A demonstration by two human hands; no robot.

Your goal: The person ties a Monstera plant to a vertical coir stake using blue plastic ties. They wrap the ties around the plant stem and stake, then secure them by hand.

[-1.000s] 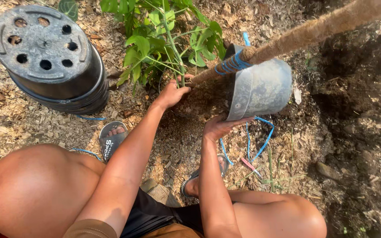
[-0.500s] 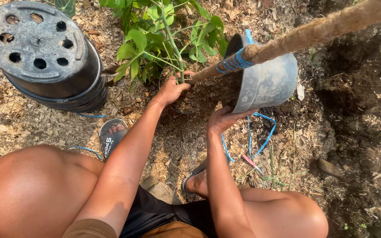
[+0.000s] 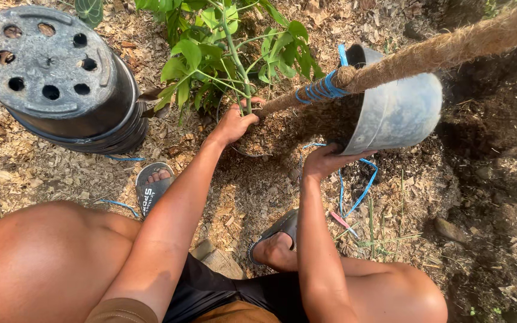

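Observation:
My left hand (image 3: 234,122) grips the base of a green leafy plant (image 3: 222,54) where its stem meets the soil of a small pot (image 3: 258,143). A fibre-wrapped pole (image 3: 426,54), tied with blue string (image 3: 318,91), slants up from that pot to the top right. My right hand (image 3: 325,160) holds the rim of a grey metal bucket (image 3: 399,113), which is tipped on its side with its dark, soil-filled mouth facing the plant's pot.
A stack of black plastic pots (image 3: 55,78) lies upside down at the upper left. Blue string (image 3: 360,191) trails on the wood-chip ground. My feet in sandals (image 3: 154,188) rest below the plant. Dark loose soil (image 3: 498,155) lies at right.
The bucket has been lifted and tipped further toward the plant's pot, my right hand rising with it. My left hand stays at the plant's stem.

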